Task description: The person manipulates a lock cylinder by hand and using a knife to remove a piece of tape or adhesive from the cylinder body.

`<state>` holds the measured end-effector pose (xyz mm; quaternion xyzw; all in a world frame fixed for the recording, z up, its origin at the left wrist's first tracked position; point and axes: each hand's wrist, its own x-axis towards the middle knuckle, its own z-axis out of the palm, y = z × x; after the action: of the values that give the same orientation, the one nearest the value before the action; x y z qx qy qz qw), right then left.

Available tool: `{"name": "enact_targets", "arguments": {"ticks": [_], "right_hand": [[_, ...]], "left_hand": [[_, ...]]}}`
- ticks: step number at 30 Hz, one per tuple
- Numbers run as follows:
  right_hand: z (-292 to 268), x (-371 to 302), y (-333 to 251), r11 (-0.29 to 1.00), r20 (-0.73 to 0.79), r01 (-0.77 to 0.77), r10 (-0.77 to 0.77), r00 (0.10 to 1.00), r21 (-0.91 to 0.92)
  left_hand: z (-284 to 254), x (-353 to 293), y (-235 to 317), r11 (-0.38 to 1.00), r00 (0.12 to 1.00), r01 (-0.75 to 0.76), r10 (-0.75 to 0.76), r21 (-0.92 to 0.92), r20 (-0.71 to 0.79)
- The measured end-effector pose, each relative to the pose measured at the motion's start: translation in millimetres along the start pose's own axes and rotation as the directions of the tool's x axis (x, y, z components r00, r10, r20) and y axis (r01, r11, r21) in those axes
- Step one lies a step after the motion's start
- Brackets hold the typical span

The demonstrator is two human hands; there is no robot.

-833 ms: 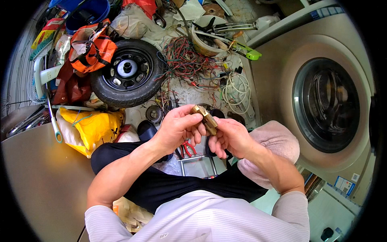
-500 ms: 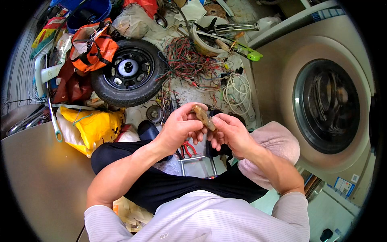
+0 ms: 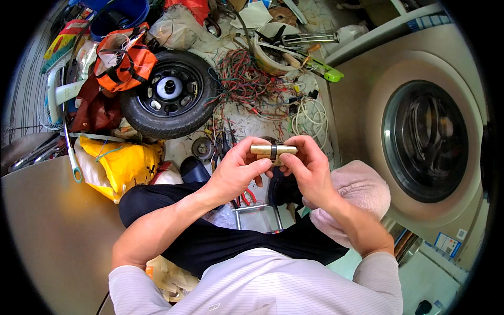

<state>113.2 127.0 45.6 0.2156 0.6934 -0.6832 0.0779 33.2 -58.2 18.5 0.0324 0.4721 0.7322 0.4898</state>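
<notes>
A brass-coloured lock cylinder (image 3: pixel 258 149) with a dark band round its middle lies level between my two hands, above my lap. My left hand (image 3: pixel 237 169) is closed on its left end, thumb against the lower side. On the other end my right hand (image 3: pixel 313 170) pinches it between thumb and fingers. The fingertips hide parts of its underside. Below the hands, between my legs, red-handled pliers (image 3: pixel 249 197) lie by a small metal frame (image 3: pixel 257 208).
A pink towel (image 3: pixel 362 186) covers my right knee, beside a front-loading washing machine (image 3: pixel 386 210). Ahead on the floor are a wheel with a tyre (image 3: pixel 169 126), a tangle of wires (image 3: pixel 244 76) and a tub of tools (image 3: pixel 265 62). A yellow bag (image 3: pixel 128 163) lies left.
The lock cylinder has turned from a slanted position to level, its long side now facing up. Both hands have shifted their grip, and the right hand has risen slightly.
</notes>
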Motion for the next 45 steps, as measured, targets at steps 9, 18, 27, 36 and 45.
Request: {"name": "enact_targets", "arguments": {"ticks": [9,18,27,36,45], "right_hand": [[-3.0,3.4,6.3,0.937,-0.038,0.228,-0.247,0.968,-0.265],[-1.9,8.9,16.2,0.952,0.022,0.152,-0.152,0.988,-0.264],[4.2,8.6,17.2,0.952,0.072,0.136,-0.12,0.99,-0.275],[7.4,8.3,21.9,0.933,0.173,0.157,-0.105,0.979,-0.322],[8.8,6.9,12.7,0.957,0.25,0.054,0.021,0.968,-0.286]], "left_hand": [[-0.1,3.2,6.5,0.997,0.996,-0.063,0.065,0.037,-0.057],[-6.9,5.2,-6.0,0.969,0.973,-0.166,0.191,0.184,-0.132],[1.4,-2.5,-2.4,0.871,0.934,-0.23,0.322,0.433,-0.152],[-4.7,-3.4,-3.5,0.829,0.956,-0.108,0.238,0.549,-0.172],[-3.7,-4.2,-7.1,0.873,0.97,-0.123,0.206,0.472,-0.128]]}}
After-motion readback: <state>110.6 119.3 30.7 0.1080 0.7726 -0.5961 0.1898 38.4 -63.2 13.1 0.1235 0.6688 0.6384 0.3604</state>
